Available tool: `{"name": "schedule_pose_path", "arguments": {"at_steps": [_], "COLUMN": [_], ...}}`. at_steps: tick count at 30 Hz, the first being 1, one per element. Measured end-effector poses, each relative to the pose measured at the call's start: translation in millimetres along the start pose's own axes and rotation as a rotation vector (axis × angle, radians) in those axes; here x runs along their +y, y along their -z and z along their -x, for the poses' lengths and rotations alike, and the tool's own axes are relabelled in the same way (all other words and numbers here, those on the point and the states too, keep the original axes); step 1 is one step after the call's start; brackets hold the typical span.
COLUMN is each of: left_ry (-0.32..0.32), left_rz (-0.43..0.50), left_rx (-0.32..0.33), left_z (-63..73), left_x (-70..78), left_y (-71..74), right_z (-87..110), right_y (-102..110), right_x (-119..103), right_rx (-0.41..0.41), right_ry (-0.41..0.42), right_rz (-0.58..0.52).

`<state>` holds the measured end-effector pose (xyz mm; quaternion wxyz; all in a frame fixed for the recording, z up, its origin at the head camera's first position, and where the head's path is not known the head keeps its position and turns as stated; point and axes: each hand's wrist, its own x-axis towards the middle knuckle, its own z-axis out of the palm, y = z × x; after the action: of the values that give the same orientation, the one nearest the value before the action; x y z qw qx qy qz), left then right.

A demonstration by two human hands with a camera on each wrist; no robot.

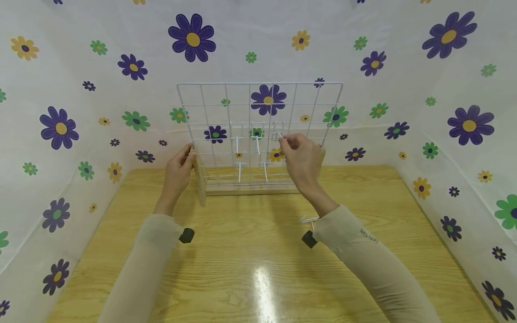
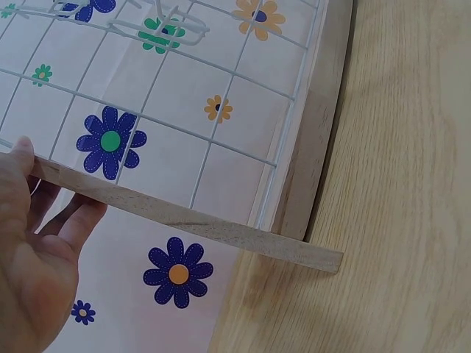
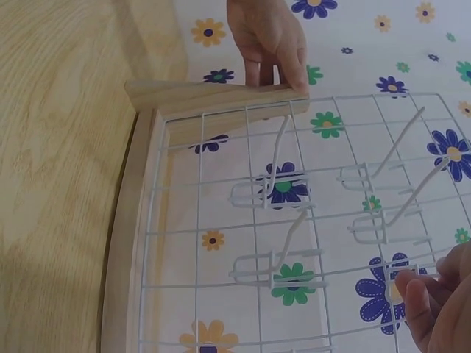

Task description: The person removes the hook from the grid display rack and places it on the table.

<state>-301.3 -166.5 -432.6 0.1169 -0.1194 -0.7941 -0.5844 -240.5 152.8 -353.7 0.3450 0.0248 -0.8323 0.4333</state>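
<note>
A white wire grid panel (image 1: 258,83) stands upright in a wooden base (image 1: 250,190). On the left, my left hand (image 1: 177,172) grips the upper end of the wooden side piece (image 2: 184,215) between thumb and fingers. My right hand (image 1: 302,163) pinches a white wire hook (image 1: 279,135) against the grid, right of centre; the fingers partly hide it. Several similar hooks hang on the grid, among them an upper hook (image 1: 257,144) and a lower hook (image 3: 285,246), their prongs sticking out toward me.
Another white hook (image 1: 309,220) lies on the wooden table (image 1: 242,251) beside my right sleeve, partly covered by it. A flower-patterned white sheet (image 1: 153,27) encloses the back and sides. Each cuff carries a black block (image 1: 186,235).
</note>
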Motion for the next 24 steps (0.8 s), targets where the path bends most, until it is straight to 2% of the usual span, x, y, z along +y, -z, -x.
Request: {"name": "schedule_pose_path", "arguments": {"at_steps": [11,24], "left_ry": [0.024,0.034], "left_rz": [0.009,-0.001], "left_rx": [-0.018,-0.032], "left_z": [-11.6,-25.1], "left_x": [-4.3,-7.3], "left_y": [0.2,1.9], "right_z": [-5.8,-15.5], "right_y": [-6,-13], "right_x": [1,6], "right_rx": [0.049,0.103], "right_ry": [0.049,0.103], "right_rz": [0.041,0.010]}}
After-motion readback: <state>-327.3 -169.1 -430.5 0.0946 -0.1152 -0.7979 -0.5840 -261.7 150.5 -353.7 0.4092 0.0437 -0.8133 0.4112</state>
